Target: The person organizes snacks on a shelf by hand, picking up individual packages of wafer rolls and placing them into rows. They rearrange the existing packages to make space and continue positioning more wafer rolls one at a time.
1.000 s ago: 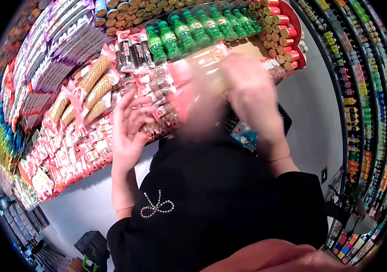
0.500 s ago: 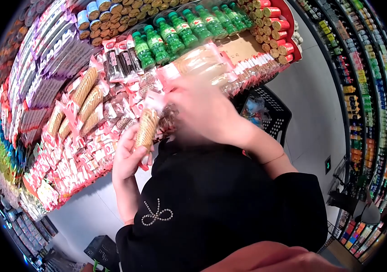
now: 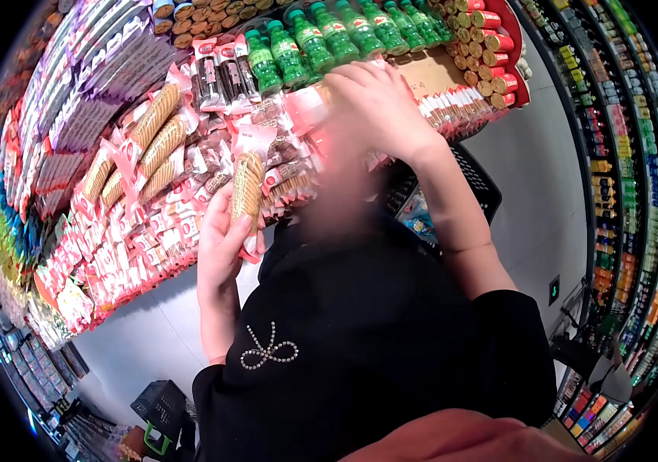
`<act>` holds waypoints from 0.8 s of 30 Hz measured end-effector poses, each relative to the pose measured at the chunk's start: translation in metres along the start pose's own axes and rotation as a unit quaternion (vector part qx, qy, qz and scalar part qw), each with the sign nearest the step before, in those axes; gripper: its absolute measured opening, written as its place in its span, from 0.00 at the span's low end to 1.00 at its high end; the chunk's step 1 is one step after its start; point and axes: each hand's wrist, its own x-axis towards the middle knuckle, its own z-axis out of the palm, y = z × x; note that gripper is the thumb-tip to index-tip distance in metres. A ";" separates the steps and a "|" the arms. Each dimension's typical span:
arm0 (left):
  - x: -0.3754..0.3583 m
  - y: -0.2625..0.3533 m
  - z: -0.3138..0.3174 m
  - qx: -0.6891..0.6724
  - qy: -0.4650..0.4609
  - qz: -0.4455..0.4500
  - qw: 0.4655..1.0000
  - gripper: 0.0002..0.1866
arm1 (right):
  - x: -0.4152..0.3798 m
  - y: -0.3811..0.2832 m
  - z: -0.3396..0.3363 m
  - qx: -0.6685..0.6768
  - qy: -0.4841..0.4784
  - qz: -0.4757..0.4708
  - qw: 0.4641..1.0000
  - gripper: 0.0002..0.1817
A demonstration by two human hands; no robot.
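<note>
My left hand [image 3: 223, 235] is closed around a long wrapped pastry [image 3: 247, 189]. It is golden with a lattice pattern, in a clear and pink wrapper, held upright in front of the display. Farther right, my right hand [image 3: 387, 112] curls its fingers over another long package [image 3: 307, 109] lying near the green bottles. The pink end of that package shows to the left of the hand. A blur hides the thumb side and the space below the palm. Similar wrapped pastries [image 3: 161, 150] lie on the pile at the left.
Green bottles [image 3: 315, 48] stand in a row behind the snacks. Dark wrapped snacks [image 3: 225, 73] lie beside them, and red-wrapped rolls [image 3: 489, 58] fill the right corner. A black basket [image 3: 471, 181] is below the display's right side. Stocked shelves [image 3: 622, 192] line the far right.
My right hand, smeared by motion before, has moved up and right onto a package by the bottles. The left hand keeps its pastry, now more upright. The view has shifted slightly.
</note>
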 end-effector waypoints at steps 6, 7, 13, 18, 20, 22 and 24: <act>-0.005 0.001 0.004 0.009 0.037 -0.006 0.999 0.25 | 0.003 -0.005 0.006 -0.025 0.014 -0.028 0.999 0.23; -0.006 0.000 0.004 0.009 0.034 -0.007 0.999 0.25 | 0.002 -0.006 0.006 -0.027 0.015 -0.027 0.999 0.23; -0.005 0.001 0.009 0.009 0.038 -0.007 0.999 0.23 | 0.001 -0.002 -0.020 -0.034 0.066 -0.031 0.997 0.23; -0.005 0.005 0.011 0.000 0.026 -0.005 1.000 0.23 | -0.012 0.063 -0.040 -0.077 0.110 0.067 0.989 0.25; -0.006 0.002 0.009 -0.002 0.029 0.000 1.000 0.22 | -0.024 0.094 -0.037 -0.117 0.063 0.088 0.987 0.24; -0.005 0.001 0.010 -0.001 0.032 0.007 0.999 0.22 | -0.027 0.103 -0.033 -0.153 0.001 0.096 0.984 0.25; -0.003 0.002 0.015 0.039 0.058 0.011 0.997 0.24 | -0.029 0.107 -0.027 -0.178 -0.041 0.087 0.979 0.24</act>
